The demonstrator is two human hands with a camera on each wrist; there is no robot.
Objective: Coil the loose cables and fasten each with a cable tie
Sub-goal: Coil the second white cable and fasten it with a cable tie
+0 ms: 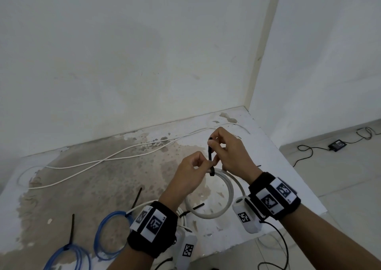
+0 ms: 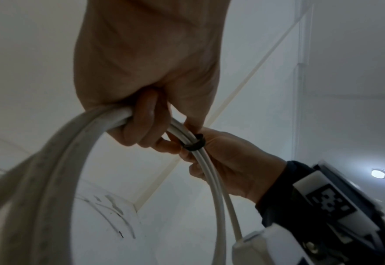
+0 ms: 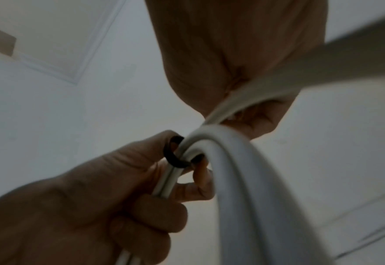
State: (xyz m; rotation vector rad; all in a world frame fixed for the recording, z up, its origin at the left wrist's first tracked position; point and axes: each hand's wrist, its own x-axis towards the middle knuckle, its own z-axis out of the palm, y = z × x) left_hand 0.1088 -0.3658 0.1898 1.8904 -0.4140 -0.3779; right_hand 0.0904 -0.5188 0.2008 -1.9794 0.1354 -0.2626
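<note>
Holding the white cable coil (image 1: 214,195) raised above the stained platform (image 1: 103,177), we work with both hands at the top of the loop. Our left hand (image 1: 191,170) curls its fingers round the bundled strands and pinches them just beside the black cable tie (image 1: 210,156), whose band already circles the strands, as the left wrist view shows at the tie (image 2: 192,143). Our right hand (image 1: 231,150) pinches the free tail of the tie between thumb and fingertips, the tail standing upright above the coil. On the platform lie two blue coils (image 1: 111,234) near the front edge, each with a black tie, and a loose white cable (image 1: 115,158) trailing toward the wall. A black adapter (image 1: 338,145) with its lead rests on the floor, well apart to the right
</note>
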